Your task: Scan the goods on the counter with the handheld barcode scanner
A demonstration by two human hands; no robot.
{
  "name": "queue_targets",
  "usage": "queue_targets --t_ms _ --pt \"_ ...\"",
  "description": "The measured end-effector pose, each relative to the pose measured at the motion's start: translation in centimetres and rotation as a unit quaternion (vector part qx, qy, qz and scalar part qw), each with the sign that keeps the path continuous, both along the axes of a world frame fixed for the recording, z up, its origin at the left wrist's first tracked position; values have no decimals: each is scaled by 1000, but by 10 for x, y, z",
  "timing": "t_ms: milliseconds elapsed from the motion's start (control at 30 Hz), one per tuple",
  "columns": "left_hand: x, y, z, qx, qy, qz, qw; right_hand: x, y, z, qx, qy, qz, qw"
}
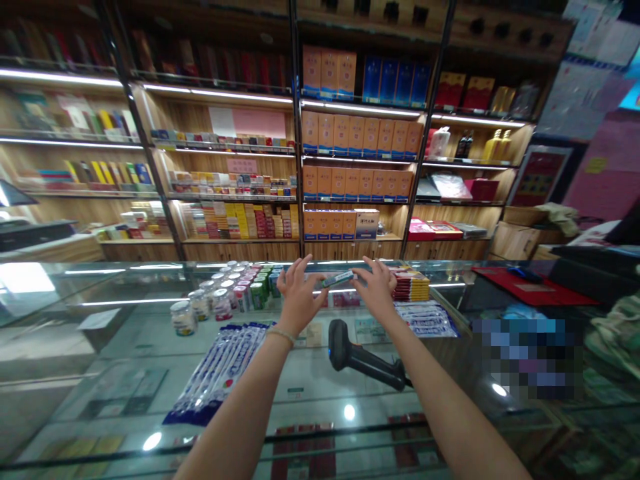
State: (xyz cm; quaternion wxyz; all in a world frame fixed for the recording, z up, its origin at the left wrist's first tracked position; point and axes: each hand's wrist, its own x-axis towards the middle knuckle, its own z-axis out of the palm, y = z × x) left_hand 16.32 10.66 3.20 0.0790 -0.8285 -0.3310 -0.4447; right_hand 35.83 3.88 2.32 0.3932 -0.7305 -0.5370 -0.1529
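Observation:
A small, slim green-and-white pack (pixel 338 279) is held up between my two hands above the glass counter. My left hand (pixel 299 297) pinches its left end between thumb and finger. At its right end, my right hand (pixel 376 287) grips it the same way, the other fingers raised. Below and between my forearms lies a black handheld scanner (pixel 367 360) on the glass. Blue-and-white long packets (pixel 225 367) are fanned out left of my left forearm. Behind my left hand stand several small jars (pixel 223 303) and green tubs (pixel 257 295).
Red-and-yellow boxes (pixel 413 285) are stacked right of my right hand, with more blue-and-white packets (pixel 427 319) before them. A red mat (pixel 533 287) lies farther right. Behind the glass counter (pixel 310 407) rise wooden shelves (pixel 240 250) holding orange boxes (pixel 363 137).

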Motion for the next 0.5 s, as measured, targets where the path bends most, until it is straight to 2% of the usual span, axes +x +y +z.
queue_targets --t_ms 267,400,500 --pt "-4 1 0 14 -14 14 1000 -6 -14 19 -68 -28 -8 997" --pt "-3 0 -2 23 -11 20 999 -15 -40 12 -93 -52 -31 994" --pt "-3 0 -3 23 -21 23 999 -25 -68 -2 -116 -66 -4 991"
